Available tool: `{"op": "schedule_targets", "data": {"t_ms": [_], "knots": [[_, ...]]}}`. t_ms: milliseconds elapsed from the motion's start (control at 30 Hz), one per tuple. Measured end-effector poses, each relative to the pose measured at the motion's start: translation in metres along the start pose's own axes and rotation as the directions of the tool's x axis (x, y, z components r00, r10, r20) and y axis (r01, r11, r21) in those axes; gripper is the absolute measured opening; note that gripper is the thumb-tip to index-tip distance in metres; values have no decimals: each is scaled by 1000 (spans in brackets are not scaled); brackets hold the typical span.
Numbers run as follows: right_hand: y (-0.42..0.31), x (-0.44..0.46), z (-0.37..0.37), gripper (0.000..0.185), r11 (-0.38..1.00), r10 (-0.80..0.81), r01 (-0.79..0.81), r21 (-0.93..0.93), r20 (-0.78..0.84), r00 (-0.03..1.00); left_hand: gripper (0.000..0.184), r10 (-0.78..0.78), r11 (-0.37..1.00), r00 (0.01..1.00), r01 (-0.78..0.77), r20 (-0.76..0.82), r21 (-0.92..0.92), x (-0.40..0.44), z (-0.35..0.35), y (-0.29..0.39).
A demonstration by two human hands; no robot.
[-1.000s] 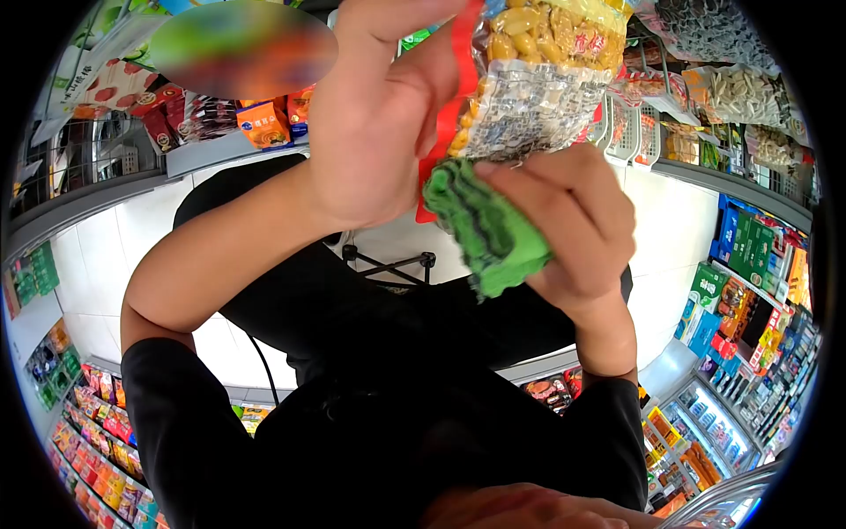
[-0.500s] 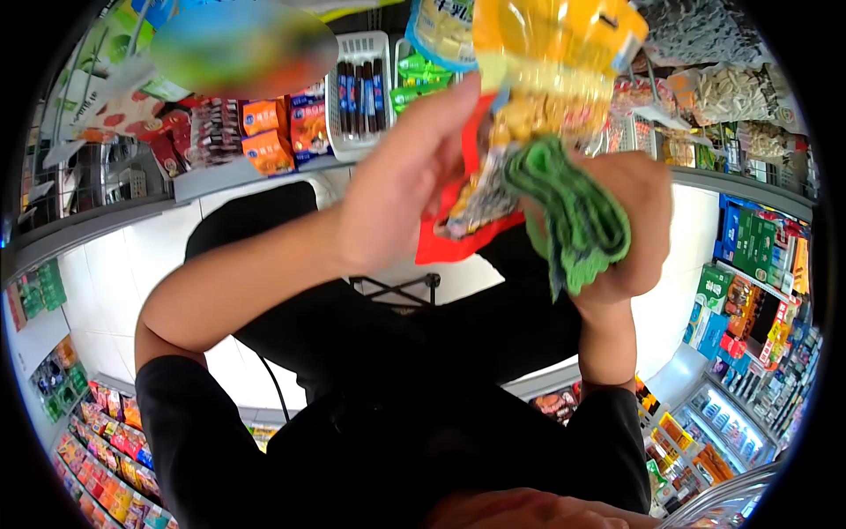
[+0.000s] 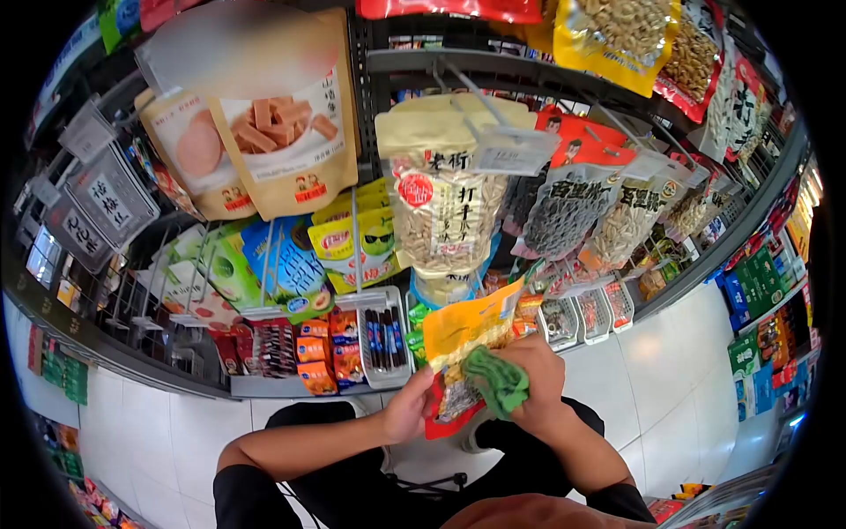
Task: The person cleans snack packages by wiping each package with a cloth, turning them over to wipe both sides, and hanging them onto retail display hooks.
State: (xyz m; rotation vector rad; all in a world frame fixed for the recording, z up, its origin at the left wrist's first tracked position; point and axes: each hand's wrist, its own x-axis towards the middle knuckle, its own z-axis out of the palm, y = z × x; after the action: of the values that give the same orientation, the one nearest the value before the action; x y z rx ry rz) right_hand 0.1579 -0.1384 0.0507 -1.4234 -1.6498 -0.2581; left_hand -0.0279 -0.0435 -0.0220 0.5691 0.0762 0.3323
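Observation:
My left hand (image 3: 406, 409) is closed on the left edge of a red-edged snack bag (image 3: 441, 427) with a clear part showing its contents. Against it lies a yellow snack bag (image 3: 465, 324); whether they are separate packs I cannot tell. A folded green cloth (image 3: 496, 381) is bunched in my right hand (image 3: 539, 377), lying against the front of the bags. The right fingertips are hidden behind the cloth. Just beyond the bags hangs a large clear-fronted bag of seeds (image 3: 441, 203) on a rack hook.
Snack pouches hang from hooks, among them a brown pouch (image 3: 295, 167) and a red-topped seed bag (image 3: 573, 203). Along the bottom shelf stand a white basket (image 3: 381, 377) of dark sticks and orange packets (image 3: 315, 353). Pale floor tiles (image 3: 652, 388) lie to the right.
The view has tilted up, bringing more of the hanging rack into sight. Both hands, the bags and the cloth now appear lower and farther from the camera. Both hands keep their holds.

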Motion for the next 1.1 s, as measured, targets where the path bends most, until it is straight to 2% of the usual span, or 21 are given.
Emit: {"op": "schedule_targets", "data": {"t_ms": [100,167,267,333,367,433,467,533,600,633,667,700,733,767,800,833,867,967,1000,1067,1100], "knots": [[-4,-5,1,39,982,3,-4,188,3,1000,69,223,946,973,-231,62,229,-7,13,-1],[-5,-4,-2,38,977,23,-16,213,-28,999,74,210,904,968,-245,135,350,-13,8,2],[-2,-4,-11,33,956,181,-150,251,-103,978,74,186,774,954,-290,235,564,-11,18,7],[-4,-8,-4,30,930,215,-167,329,-115,970,79,242,556,903,-429,355,712,-5,26,11],[-7,-10,-3,28,914,235,-178,365,-119,965,83,284,283,798,-600,532,748,3,25,17],[-11,-11,-3,29,838,292,-235,492,-40,956,92,386,133,789,-560,478,818,9,26,17],[-10,-14,0,30,821,291,-245,515,-8,957,105,478,312,808,-523,345,793,13,19,11],[-13,-13,-3,33,816,244,-231,530,47,969,118,491,5,780,-448,388,894,8,24,24],[-12,-16,-1,33,586,300,-295,755,136,944,134,495,-318,739,-334,456,887,2,33,35],[-12,-21,-1,33,441,322,-333,833,199,925,133,501,-276,734,-367,459,888,-2,34,33],[-6,-22,-2,35,529,314,-365,766,223,923,132,507,-242,720,-409,474,880,0,32,32],[-7,-17,-4,34,509,316,-358,783,217,924,131,514,-214,699,-457,498,863,4,33,34],[-9,-15,-7,34,485,325,-358,798,217,921,124,505,-12,744,-502,438,865,3,35,32],[-12,-16,-7,33,459,334,-358,813,216,918,122,475,-9,777,-465,414,885,2,35,35],[-7,-19,2,34,272,450,-400,875,251,857,120,445,-8,808,-427,386,904,2,37,44],[6,-23,6,38,252,476,-443,860,288,831,119,419,-9,836,-386,354,922,4,39,52],[18,-28,9,41,230,501,-485,843,325,802,112,416,128,848,-412,328,902,8,29,54],[25,-21,6,43,370,533,-550,749,313,786,106,376,-144,875,-270,305,952,1,47,76],[23,-19,4,44,415,529,-545,729,294,796,100,430,-138,833,-321,349,937,3,52,77],[2,2,-7,33,79,660,-547,833,367,656,99,490,245,844,-375,220,894,8,52,70],[15,-5,-12,31,178,601,-537,825,341,723,99,497,424,853,-400,160,812,11,52,69]]}}
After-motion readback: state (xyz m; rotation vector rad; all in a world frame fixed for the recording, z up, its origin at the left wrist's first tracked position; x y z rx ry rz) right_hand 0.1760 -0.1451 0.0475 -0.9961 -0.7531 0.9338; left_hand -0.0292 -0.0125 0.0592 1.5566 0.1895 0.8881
